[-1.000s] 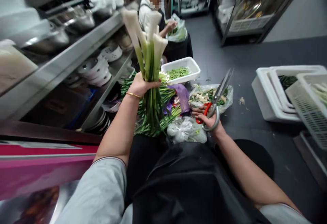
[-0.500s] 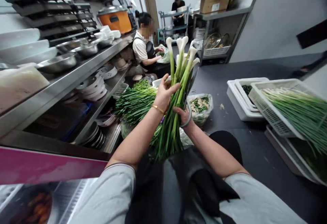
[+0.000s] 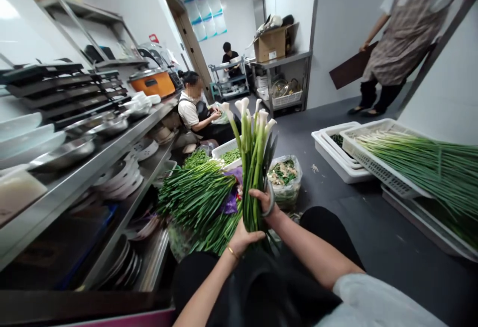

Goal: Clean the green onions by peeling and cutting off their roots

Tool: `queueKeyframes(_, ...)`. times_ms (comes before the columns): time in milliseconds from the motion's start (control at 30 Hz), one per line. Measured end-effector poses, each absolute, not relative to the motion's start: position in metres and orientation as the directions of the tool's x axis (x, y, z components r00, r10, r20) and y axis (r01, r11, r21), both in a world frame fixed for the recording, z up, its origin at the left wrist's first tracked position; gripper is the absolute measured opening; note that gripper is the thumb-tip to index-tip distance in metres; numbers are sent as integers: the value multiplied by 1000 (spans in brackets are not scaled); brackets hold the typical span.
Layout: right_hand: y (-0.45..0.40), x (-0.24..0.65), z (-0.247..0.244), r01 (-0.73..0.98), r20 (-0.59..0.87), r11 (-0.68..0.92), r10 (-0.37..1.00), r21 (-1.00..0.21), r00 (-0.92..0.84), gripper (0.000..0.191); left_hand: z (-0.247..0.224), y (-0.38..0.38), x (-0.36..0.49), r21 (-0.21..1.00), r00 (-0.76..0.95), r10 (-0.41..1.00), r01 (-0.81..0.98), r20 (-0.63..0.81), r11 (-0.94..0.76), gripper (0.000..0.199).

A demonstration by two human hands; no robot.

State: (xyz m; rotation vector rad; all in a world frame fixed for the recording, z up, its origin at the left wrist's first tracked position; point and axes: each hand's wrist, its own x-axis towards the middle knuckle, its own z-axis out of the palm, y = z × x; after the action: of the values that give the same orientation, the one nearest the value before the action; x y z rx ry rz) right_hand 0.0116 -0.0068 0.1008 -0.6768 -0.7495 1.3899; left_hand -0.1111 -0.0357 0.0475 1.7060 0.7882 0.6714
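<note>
An upright bunch of spring onions (image 3: 254,167), white bulbs at the top, stands in front of me between both hands. Low on the green leaves, my left hand (image 3: 242,237) is closed around the bunch, its thumb across the front. My right hand (image 3: 266,205) grips the same bunch from the right, a little higher. Scissors (image 3: 269,155) are also in my right hand, grey handle loop at the knuckles and dark blades pointing up beside the stalks. To the left lies a heap of green chives or similar leaves (image 3: 194,192), partly over a purple wrapper (image 3: 229,200).
A clear bag of trimmings (image 3: 286,177) stands just beyond my right hand. White baskets, one with long spring onions (image 3: 421,158), are at the right. Metal shelving (image 3: 149,128) with dishes runs along the left. One co-worker sits ahead; another stands at right with a brown board (image 3: 351,68).
My left hand has slid down the bunch from near the upper stalks to the lower leaves. The view has tilted up, and a standing person with a board now shows at right.
</note>
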Motion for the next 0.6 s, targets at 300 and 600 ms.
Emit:
queueKeyframes(300, 53, 30, 145, -742, 100, -38, 985, -670, -140, 34, 59, -58, -105, 923, 622, 766, -179, -163, 342, 71)
queueKeyframes(600, 222, -31, 137, -870, 27, -29, 998, -492, -48, 14, 137, 105, -236, 894, 321, 904, 430, -281, 126, 23)
